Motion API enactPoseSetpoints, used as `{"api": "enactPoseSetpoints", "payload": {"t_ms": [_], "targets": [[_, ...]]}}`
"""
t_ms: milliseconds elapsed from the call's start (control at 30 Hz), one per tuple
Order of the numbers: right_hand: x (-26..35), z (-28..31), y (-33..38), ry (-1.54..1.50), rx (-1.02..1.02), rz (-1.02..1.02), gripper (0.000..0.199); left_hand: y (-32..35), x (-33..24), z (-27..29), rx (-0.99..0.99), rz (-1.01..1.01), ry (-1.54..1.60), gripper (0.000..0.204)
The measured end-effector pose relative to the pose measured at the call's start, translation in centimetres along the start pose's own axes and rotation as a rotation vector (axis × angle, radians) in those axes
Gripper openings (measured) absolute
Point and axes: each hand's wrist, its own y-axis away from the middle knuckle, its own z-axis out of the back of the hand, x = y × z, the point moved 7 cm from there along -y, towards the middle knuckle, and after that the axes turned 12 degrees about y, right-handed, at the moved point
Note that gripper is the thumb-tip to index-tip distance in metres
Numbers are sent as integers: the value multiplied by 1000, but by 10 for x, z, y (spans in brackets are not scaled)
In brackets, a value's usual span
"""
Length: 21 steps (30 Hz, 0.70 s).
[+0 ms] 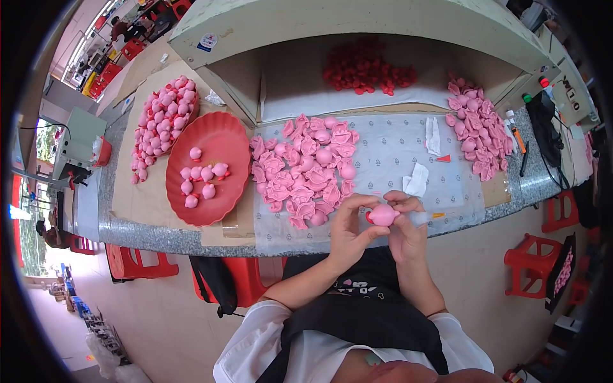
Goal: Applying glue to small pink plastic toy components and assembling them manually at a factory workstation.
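Note:
Both of my hands meet above the near edge of the table, around a smooth pink ball-shaped piece (383,215) with a small red part at its left side. My left hand (348,235) pinches it from the left, thumb below. The fingers of my right hand (407,233) close on its right side. A thin orange-tipped thing (438,215) points out beside my right hand; whether I hold it or it lies on the table I cannot tell. Just beyond my left hand spreads a heap of pink petal-like and round pieces (300,172).
On the left, a red scalloped plate (223,137) carries several pink balls, with a pile of pink balls (165,118) behind it. Red pieces (364,67) lie under the shelf (357,22). At right are more pink pieces (476,131), crumpled white tissues (416,180) and an orange marker (518,139).

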Motion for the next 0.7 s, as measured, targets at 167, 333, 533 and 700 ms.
{"api": "enactPoseSetpoints", "payload": {"t_ms": [167,333,533,700], "targets": [[-16,1,1,-297,-41,-109,12,-2,4,-6,-64,88,389,23],[-10,-1,7,-200,-73,-31,10,0,-5,-9,-70,-36,347,14],[-16,-4,5,-302,-89,-38,8,3,0,-8,-135,-34,363,13],[-2,-6,5,-308,-18,-33,10,1,-7,-14,-58,19,276,16]]}}
